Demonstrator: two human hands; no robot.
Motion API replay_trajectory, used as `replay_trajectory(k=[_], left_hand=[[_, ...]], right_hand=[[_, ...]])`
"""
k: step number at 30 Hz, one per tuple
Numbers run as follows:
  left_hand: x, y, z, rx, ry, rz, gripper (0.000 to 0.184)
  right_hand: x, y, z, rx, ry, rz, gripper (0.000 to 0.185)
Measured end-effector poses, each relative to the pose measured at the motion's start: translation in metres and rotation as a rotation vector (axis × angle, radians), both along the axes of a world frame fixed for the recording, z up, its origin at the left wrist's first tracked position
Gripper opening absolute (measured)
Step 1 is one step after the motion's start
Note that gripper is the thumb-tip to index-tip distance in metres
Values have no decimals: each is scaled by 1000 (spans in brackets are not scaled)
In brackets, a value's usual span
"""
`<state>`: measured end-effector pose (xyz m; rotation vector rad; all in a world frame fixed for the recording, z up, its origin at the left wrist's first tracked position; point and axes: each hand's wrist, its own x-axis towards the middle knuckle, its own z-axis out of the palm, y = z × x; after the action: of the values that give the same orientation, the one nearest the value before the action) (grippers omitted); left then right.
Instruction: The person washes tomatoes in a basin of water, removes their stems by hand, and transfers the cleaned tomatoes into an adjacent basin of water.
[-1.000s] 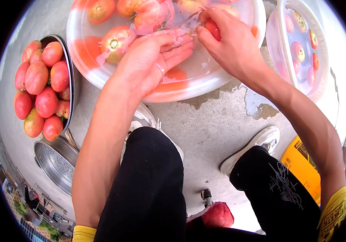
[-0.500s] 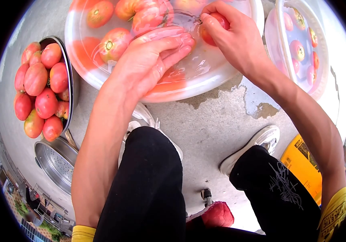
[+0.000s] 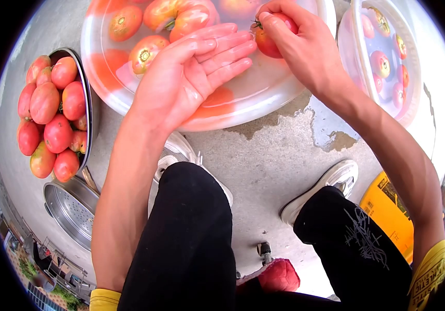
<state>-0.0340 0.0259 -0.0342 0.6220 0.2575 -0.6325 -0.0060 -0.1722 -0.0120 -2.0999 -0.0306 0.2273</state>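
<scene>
Perforated metal pan (image 3: pixel 72 211), concrete floor (image 3: pixel 256 176), wet patch (image 3: pixel 328 124), yellow printed object (image 3: pixel 386 220), red fabric (image 3: pixel 280 274)

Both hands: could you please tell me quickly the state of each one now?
Left hand: open, palm showing, holding nothing.
Right hand: closed, fingers gripping a red tomato.

- Head-worn camera, facing forward and steeply down to the concrete floor (image 3: pixel 261 179).
- Wide circular view, close above the knees (image 3: pixel 196 189), cutting the plastic basin (image 3: pixel 253 115) at the top.
</scene>
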Motion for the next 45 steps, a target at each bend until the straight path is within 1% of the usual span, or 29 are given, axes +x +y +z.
replay_trajectory(k=[5, 6, 8, 9, 11, 12, 14, 16, 17, 19, 21, 22, 23, 24, 26, 28, 30, 31, 33, 34, 35, 37, 38, 39, 41, 42, 44, 45], left_hand=[[-3, -2, 4, -51, -73, 5, 52], [-3, -1, 3, -51, -73, 5, 52], [-5, 1, 0, -166, -97, -19, 56], [-5, 1, 0, -167, -97, -19, 56], [-6, 2, 3, -173, -78, -10, 57], [-5, 3, 5, -176, -80, -11, 57], [-4, 7, 9, -248, 26, -10, 60], [-3, 7, 18, -251, 33, -5, 62], [-3, 7, 22, -260, 42, 0, 64], [-3, 5, 28, -268, 56, 6, 66], [-2, 1, 34, -283, 69, 7, 68], [-2, 0, 37, -292, 82, 7, 69], [-2, -1, 39, -300, 95, 7, 70], [-1, -2, 42, -302, 94, 2, 70], [-1, -5, 46, -337, 94, 2, 71], [-1, -6, 51, -350, 104, -5, 71], [-2, -8, 56, -358, 111, -12, 71], [-2, -9, 59, -312, 127, 11, 71], [2, -8, 63, -253, 137, 26, 71], [3, -6, 64, -247, 155, 38, 70], [4, -5, 65, -242, 168, 53, 69], [6, -3, 66, -246, 160, 40, 69], [6, -3, 66, -257, 160, 30, 68], [6, -4, 66, -255, 155, 32, 68], [6, -4, 65, -212, 126, 8, 67], [6, -4, 64, -206, 123, 15, 67], [3, -5, 61, -242, 121, 26, 67], [1, -5, 59, -228, 118, 39, 67]], right_hand=[[-1, 0, -3, 31, -27, 6, 17], [-1, 1, -1, 44, 16, -7, 17], [-1, 3, -1, 57, 56, -18, 17], [-2, 3, -3, 85, 41, -12, 17], [-3, -1, -1, 108, 24, -8, 17], [-3, -3, 4, 121, 66, 16, 18], [-1, -3, 14, 140, 104, 43, 19], [3, 1, 21, 127, 234, -133, 21], [4, -1, 23, 130, 233, -130, 21], [8, -9, 29, 168, 152, -63, 22], [7, -7, 68, -21, 231, -35, 21], [3, -13, 75, 91, 159, 53, 21], [6, -23, 84, 226, 157, 180, 20], [9, -32, 94, 368, 173, 308, 18], [10, -41, 102, 530, 259, 473, 17], [-9, -33, 91, 286, 8, 249, 23], [-11, -42, 93, 36, 20, 171, 28], [-10, -56, 98, -89, 157, 202, 29], [-16, -83, 100, -129, 214, 125, 28], [-20, -101, 95, -176, 177, 63, 29], [-22, -120, 91, -265, 115, 73, 29], [-25, -158, 82, -379, 145, -63, 31], [-24, -171, 82, -385, 177, -123, 27], [-24, -185, 78, -383, 172, -121, 27], [-22, -212, 60, -411, 322, -225, 23], [-25, -220, 49, -406, 318, -218, 23], [-27, -230, 27, -684, -46, -84, 21], [-27, -233, 20, -668, -50, -72, 21]])
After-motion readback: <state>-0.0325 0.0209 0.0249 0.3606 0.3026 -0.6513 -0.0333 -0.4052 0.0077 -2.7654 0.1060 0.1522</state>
